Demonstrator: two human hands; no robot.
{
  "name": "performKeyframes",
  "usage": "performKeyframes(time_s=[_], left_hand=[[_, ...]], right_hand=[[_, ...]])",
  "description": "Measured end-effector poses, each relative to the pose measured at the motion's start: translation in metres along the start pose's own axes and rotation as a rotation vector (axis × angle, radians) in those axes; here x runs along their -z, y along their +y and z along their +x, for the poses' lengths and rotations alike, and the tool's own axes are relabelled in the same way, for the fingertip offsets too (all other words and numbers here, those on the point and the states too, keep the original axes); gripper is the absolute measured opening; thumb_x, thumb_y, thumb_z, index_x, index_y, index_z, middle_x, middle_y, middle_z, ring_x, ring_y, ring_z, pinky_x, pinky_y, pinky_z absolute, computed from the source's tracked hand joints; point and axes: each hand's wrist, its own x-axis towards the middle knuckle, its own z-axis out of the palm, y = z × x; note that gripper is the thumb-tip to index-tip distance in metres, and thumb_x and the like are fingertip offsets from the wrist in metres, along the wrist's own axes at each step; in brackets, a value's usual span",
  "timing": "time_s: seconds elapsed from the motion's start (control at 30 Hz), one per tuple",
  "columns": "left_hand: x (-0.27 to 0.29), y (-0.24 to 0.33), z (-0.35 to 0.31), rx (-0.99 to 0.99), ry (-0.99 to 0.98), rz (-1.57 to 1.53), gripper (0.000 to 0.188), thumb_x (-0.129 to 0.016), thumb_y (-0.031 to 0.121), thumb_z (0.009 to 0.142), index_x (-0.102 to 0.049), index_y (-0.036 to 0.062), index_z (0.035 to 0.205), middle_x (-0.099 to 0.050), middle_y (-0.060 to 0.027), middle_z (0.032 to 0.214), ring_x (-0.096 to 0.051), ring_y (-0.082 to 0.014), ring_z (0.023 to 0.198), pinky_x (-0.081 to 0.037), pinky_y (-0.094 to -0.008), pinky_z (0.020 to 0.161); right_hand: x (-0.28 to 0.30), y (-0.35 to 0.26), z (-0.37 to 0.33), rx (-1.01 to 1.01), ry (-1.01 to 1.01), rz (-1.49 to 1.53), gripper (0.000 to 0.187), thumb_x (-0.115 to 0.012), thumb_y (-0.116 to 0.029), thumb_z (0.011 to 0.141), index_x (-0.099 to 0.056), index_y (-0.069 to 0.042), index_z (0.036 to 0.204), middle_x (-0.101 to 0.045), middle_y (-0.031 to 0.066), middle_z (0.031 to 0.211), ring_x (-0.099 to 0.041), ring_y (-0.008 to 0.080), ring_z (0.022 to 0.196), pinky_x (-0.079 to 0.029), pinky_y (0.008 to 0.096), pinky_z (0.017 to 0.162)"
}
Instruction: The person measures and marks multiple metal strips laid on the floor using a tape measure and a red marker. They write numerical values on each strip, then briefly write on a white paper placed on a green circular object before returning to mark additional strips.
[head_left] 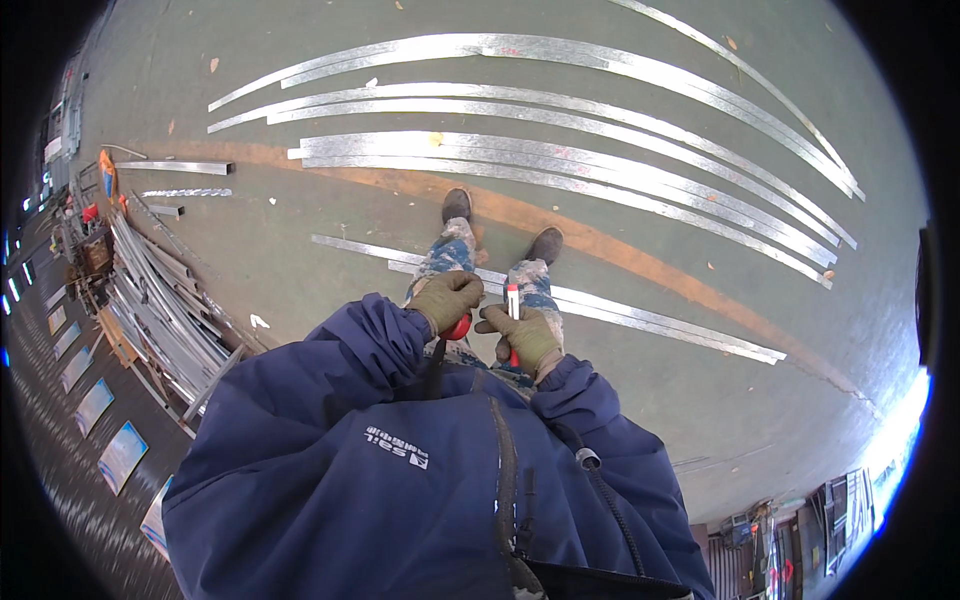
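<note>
In front of my body, both hands wear olive-green gloves. The fingers of my left hand (446, 300) are curled around a small red rounded object (460, 327), mostly hidden below the palm. A little to the right, my right hand (528, 337) grips a red-and-white marker pen (513, 299) that stands nearly upright between thumb and fingers. Beyond the hands, two long shiny metal strips (640, 318) lie on the floor, passing behind my legs. Farther off, several more galvanized metal strips (560, 160) lie in roughly parallel rows.
My shoes (457, 204) stand on the green floor beside a faded orange line (620, 240). At left is a heap of metal profiles (160, 290), with a square metal tube (180, 168) near it. Racks with metal stock (845, 510) stand at the lower right.
</note>
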Motion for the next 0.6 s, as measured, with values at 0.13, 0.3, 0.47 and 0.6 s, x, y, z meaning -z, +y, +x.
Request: performKeyframes(time_s=[0.13,0.3,0.47,0.6], left_hand=[[-0.012,-0.006,0.001,-0.038,0.016,-0.012,0.036,-0.061,0.029,0.103,-0.069,-0.0005,0.122,-0.073,-0.0083,0.106,-0.067,-0.0165,0.096,-0.053,-0.0306,0.087],[-0.027,-0.002,-0.006,0.01,-0.087,-0.151,0.036,-0.06,0.029,0.104,-0.068,-0.0011,0.12,-0.072,-0.008,0.107,-0.066,-0.0161,0.098,-0.054,-0.0306,0.088],[-0.036,-0.002,-0.012,0.022,-0.046,-0.221,0.039,-0.06,0.031,0.104,-0.067,-0.0036,0.121,-0.072,-0.0092,0.108,-0.067,-0.0163,0.096,-0.054,-0.0299,0.087],[-0.036,-0.008,-0.01,-0.027,0.001,-0.074,0.038,-0.06,0.035,0.103,-0.069,0.0009,0.119,-0.073,-0.0074,0.105,-0.067,-0.0161,0.095,-0.055,-0.0307,0.083]], right_hand=[[-0.005,0.002,-0.006,-0.027,-0.028,-0.006,0.04,-0.077,-0.038,0.095,-0.07,-0.001,0.108,-0.072,0.0079,0.082,-0.054,0.0138,0.044,-0.039,0.0294,0.039],[-0.002,0.011,-0.007,-0.059,-0.017,-0.039,0.037,-0.08,-0.036,0.092,-0.072,-0.004,0.109,-0.065,0.0027,0.072,-0.054,0.0131,0.045,-0.038,0.028,0.04],[0.003,0.012,-0.015,0.007,-0.074,0.001,0.037,-0.081,-0.036,0.092,-0.072,-0.004,0.109,-0.064,0.0024,0.07,-0.053,0.0126,0.045,-0.038,0.0276,0.041],[0.006,0.012,-0.017,0.043,-0.077,-0.068,0.033,-0.08,-0.029,0.091,-0.071,-0.004,0.11,-0.065,0.0031,0.073,-0.052,0.0118,0.046,-0.036,0.0284,0.041]])
